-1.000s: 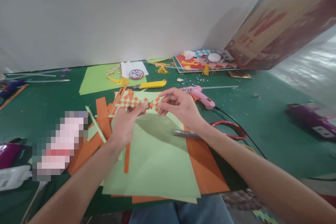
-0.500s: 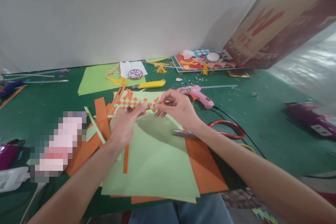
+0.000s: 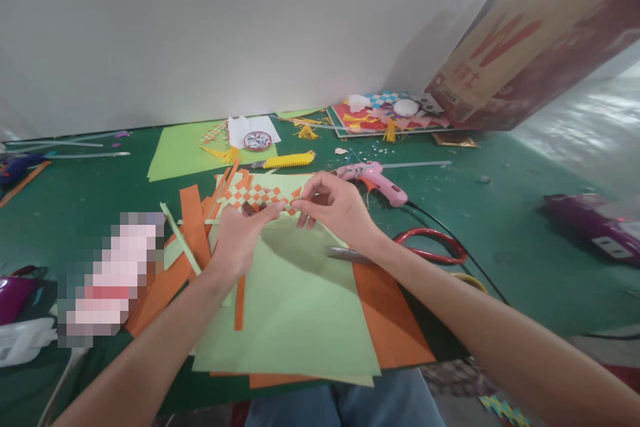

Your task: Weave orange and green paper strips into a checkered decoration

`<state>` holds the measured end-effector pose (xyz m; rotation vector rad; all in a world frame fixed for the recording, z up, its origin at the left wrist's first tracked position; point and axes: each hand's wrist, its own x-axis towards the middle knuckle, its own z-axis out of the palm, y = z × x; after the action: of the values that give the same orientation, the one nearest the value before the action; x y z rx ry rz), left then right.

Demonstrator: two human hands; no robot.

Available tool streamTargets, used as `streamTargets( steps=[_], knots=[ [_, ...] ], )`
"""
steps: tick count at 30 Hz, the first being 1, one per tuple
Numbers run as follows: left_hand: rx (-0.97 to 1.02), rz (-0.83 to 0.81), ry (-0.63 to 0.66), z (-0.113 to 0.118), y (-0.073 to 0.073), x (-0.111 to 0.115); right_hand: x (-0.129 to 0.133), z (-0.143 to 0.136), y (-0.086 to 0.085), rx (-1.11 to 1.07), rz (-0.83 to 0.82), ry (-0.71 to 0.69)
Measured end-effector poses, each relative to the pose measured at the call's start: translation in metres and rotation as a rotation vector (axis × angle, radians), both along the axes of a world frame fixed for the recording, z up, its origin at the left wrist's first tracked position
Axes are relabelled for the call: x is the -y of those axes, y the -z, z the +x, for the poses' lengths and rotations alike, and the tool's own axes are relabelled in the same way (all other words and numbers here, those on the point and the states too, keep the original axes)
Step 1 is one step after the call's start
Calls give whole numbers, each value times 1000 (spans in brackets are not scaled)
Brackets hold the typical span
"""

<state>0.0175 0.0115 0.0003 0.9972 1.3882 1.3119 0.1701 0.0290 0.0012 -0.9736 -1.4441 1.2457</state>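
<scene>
An orange and pale green woven paper strip (image 3: 255, 195) stretches over the top of the pale green sheets (image 3: 305, 307). My left hand (image 3: 241, 233) is closed on its lower edge, thumb pointing right. Close beside it, my right hand (image 3: 340, 207) pinches the right end of the woven piece between thumb and forefinger. Loose orange strips (image 3: 195, 227) lie left of my left hand. Scissors with red handles (image 3: 435, 245) rest partly under my right forearm.
Beyond my hands lie a yellow cutter (image 3: 290, 160) and a pink glue gun (image 3: 383, 183) with its cord. A round patterned disc (image 3: 258, 141) sits at the back. A paper bag (image 3: 530, 47) stands back right; a purple tool (image 3: 593, 223) lies far right.
My left thumb has shifted slightly right along the woven strip, and the fingers of my right hand have moved a little. Both hands keep hold of the strip.
</scene>
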Motion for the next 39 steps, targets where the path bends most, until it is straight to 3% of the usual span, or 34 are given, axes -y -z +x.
streamTargets(
  steps=[14,25,39],
  knots=[
    [-12,-22,13,-1,1,1,-2,2,1,238,22,-43],
    [53,59,135,0,-2,5,-4,2,1,244,39,-59],
    [-13,29,74,-2,0,2,-4,4,0,297,62,-47]
  ],
)
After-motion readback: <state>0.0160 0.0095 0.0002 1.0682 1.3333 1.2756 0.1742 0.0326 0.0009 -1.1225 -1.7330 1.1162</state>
